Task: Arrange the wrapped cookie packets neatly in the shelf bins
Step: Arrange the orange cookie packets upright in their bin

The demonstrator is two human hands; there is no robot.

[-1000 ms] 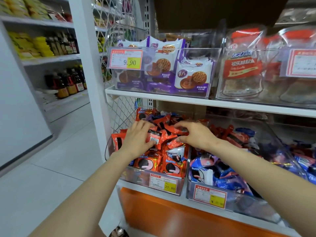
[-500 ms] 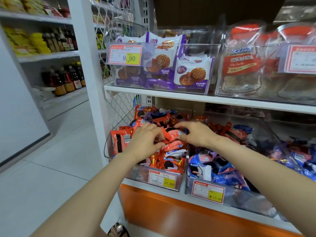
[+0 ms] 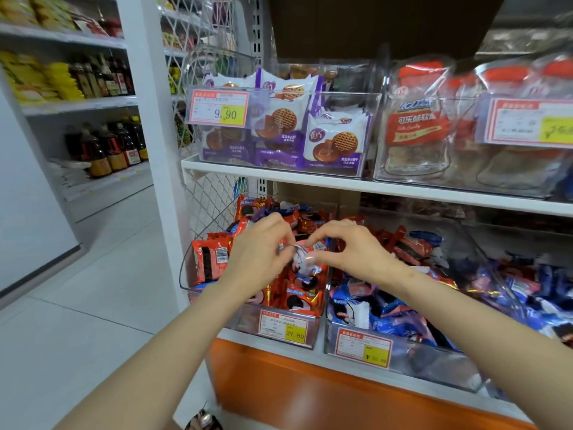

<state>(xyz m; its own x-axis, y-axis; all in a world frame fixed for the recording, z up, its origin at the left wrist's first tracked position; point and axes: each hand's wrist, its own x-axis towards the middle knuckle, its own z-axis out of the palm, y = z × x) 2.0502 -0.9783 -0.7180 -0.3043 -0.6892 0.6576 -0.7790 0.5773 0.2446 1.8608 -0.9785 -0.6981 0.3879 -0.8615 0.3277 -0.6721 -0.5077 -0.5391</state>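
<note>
Pale packet (image 3: 300,262) pinched by left hand (image 3: 259,254); right hand (image 3: 356,254) too.

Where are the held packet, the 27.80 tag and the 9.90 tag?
held packet (image 3: 303,262): head view, visible middle of the wrapper.
27.80 tag (image 3: 282,328): head view, centre of the tag.
9.90 tag (image 3: 219,109): head view, centre of the tag.

Packet (image 3: 305,261) between left hand (image 3: 259,254) and right hand (image 3: 356,252): both ends are covered by fingertips, print is smeared and cannot be read. Price on lower price tag (image 3: 363,349) is blurred. Upper price tag (image 3: 531,122) is cut off by the right edge, figures not legible
</note>
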